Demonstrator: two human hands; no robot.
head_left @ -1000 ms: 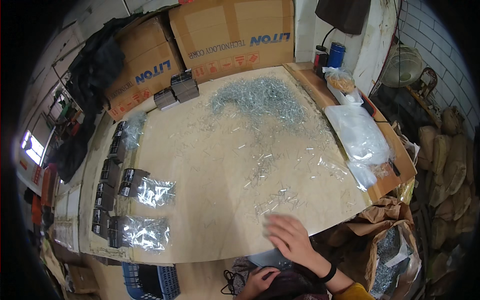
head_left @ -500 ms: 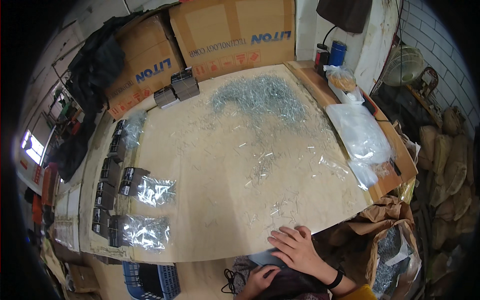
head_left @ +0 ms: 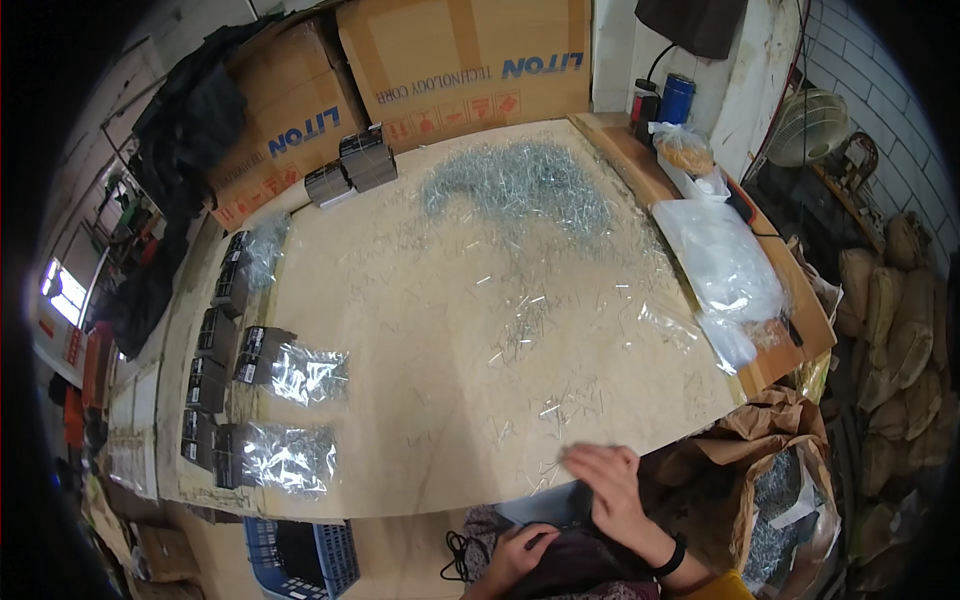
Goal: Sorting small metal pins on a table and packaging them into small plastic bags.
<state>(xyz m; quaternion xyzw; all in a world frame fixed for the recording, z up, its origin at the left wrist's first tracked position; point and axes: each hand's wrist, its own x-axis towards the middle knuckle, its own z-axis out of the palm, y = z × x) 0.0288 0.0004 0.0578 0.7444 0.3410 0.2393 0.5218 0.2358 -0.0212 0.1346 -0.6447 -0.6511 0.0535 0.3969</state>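
My right hand [head_left: 610, 488] hovers at the table's near edge with its fingers stretched out, slightly blurred, and nothing shows in it. A few thin, silvery, nail-like pins [head_left: 548, 410] lie scattered on the table [head_left: 400, 440] just beyond its fingertips. Lower and to the left, my left hand [head_left: 520, 553] is closed over my lap, its fingers curled; what they hold, if anything, is hidden. A grey-blue surface [head_left: 545, 505] shows between the hands, below the table edge. A large heap of the same pins [head_left: 530, 185] spreads across the far side.
Banded stacks of dark cards [head_left: 207, 385] and clear bags of pins [head_left: 290, 460] line the left side. Cardboard boxes [head_left: 460, 60] stand behind. Plastic bags [head_left: 720, 265] rest on the right ledge. A blue basket [head_left: 300, 560] and a paper sack of pins [head_left: 780, 520] stand below.
My right hand has lifted a little and drawn right from the loose pins at the table edge, its fingers now closer together. The left hand has hardly moved.
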